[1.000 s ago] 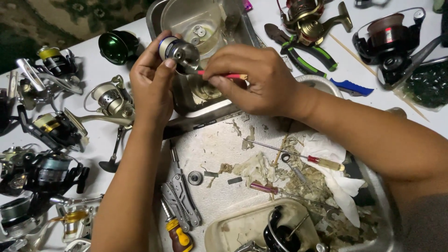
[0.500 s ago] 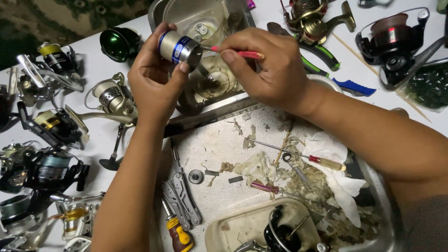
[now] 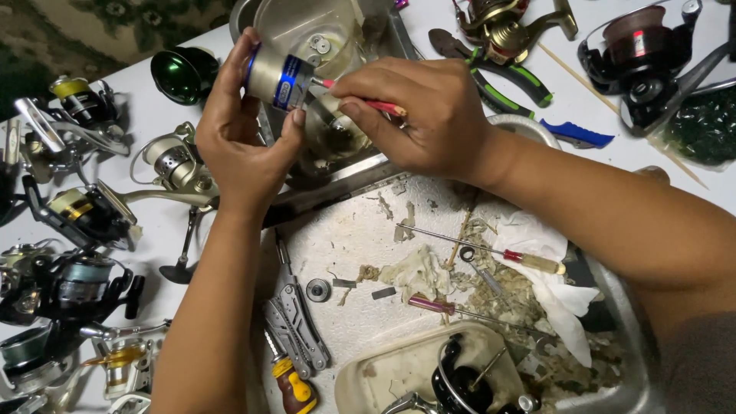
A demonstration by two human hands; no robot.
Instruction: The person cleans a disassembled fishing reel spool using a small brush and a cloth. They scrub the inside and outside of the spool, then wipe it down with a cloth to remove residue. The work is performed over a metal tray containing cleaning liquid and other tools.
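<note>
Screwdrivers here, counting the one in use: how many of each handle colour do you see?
Red handle, held in the right hand: 1
Amber handle with red collar: 1
Magenta handle: 1
Yellow and red handle: 1
Total: 4

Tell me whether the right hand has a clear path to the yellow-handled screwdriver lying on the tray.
Probably yes, once freed: the right hand now grips a red tool at the spool. The yellow-handled screwdriver lies uncovered on the tray, just below that forearm.
</note>
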